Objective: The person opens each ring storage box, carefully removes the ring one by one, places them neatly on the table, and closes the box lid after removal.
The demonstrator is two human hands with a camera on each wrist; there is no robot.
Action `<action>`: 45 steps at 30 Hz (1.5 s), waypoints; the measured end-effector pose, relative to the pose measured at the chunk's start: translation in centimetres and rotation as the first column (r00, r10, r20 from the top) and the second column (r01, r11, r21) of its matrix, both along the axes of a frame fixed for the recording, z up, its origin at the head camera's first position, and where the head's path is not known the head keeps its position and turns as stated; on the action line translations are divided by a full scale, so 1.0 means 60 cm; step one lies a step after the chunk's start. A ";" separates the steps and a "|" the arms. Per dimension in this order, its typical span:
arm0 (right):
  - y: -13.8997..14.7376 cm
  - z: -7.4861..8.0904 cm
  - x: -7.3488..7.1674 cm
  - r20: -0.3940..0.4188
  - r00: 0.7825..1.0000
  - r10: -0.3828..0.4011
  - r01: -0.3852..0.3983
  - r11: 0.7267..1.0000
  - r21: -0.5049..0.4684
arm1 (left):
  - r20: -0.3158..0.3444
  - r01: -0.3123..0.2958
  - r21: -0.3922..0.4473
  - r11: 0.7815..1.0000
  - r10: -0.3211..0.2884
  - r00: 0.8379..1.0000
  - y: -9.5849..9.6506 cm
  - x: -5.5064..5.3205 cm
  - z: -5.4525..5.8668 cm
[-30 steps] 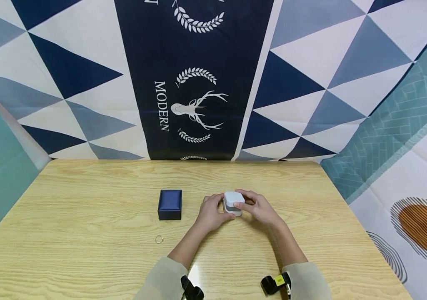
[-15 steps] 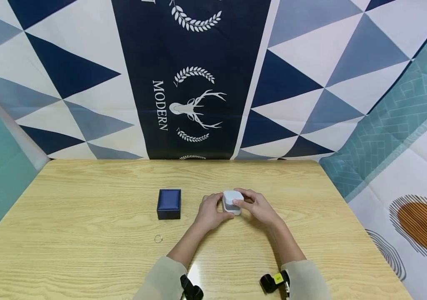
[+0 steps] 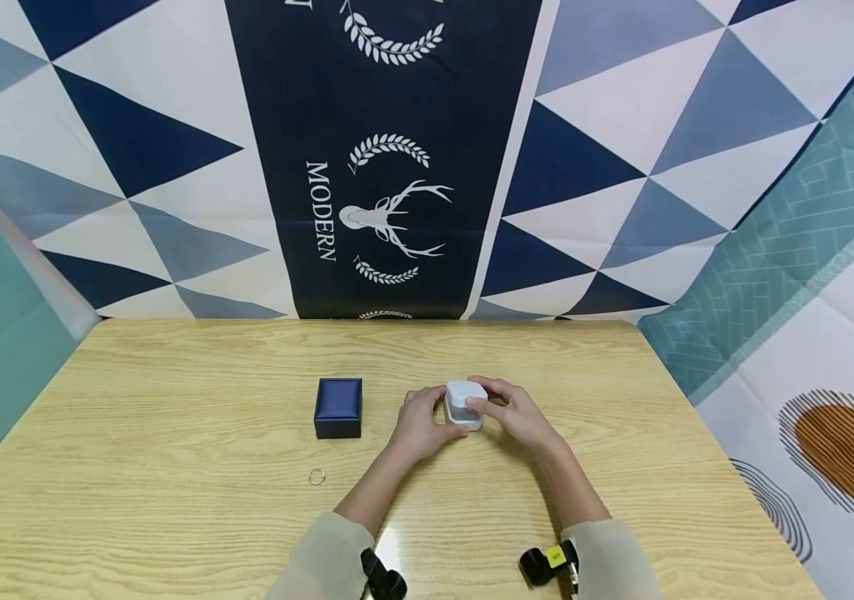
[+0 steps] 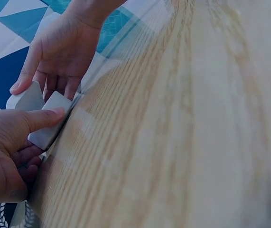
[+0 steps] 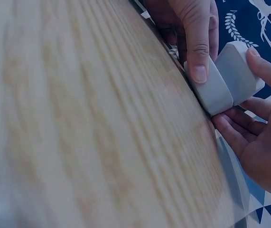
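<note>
A small white ring box (image 3: 466, 390) stands partly open on the wooden table, its lid (image 5: 242, 71) tilted up from the base (image 5: 214, 95). My left hand (image 3: 417, 427) grips the base from the left, thumb pressed along its front wall in both wrist views. From the right, my right hand (image 3: 522, 418) pinches the raised lid, with the thumb at its front edge and the other fingers behind. The inside of the box shows only as a grey gap in the head view. A thin ring (image 3: 310, 477) lies on the table, left of my left forearm.
A dark blue box (image 3: 339, 400) with its lid down sits left of my hands, beyond the ring. The wooden table (image 3: 172, 400) ends at a patterned cloth backdrop (image 3: 397, 100). Black wrist cameras (image 3: 536, 567) are strapped over both sleeves.
The lid appears slightly further raised than one second ago, with a paler gap beneath it. Both hands keep the same hold, and the head view has shifted a little.
</note>
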State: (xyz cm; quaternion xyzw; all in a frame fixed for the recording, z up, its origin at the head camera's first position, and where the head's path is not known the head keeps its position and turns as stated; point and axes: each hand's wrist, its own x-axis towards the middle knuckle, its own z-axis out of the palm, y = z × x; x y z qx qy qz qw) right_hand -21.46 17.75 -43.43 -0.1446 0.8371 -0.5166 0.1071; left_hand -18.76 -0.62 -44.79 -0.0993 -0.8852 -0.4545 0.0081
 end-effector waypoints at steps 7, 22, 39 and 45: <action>-0.001 0.001 0.001 -0.005 1.000 -0.005 0.005 1.000 -0.002 | 0.007 -0.001 0.004 1.000 0.001 1.000 0.001 -0.001 0.000; -0.003 0.001 0.002 0.020 0.999 -0.026 0.026 1.000 0.001 | 0.014 -0.008 0.014 1.000 0.008 1.000 0.001 -0.001 -0.004; -0.005 0.003 -0.001 0.041 0.998 -0.049 0.049 0.999 -0.019 | 0.022 -0.007 0.010 1.000 0.007 1.000 0.002 0.000 -0.001; -0.007 0.012 0.003 0.061 0.997 -0.042 0.043 0.999 -0.010 | 0.032 -0.007 0.003 1.000 0.007 0.999 0.001 -0.001 -0.001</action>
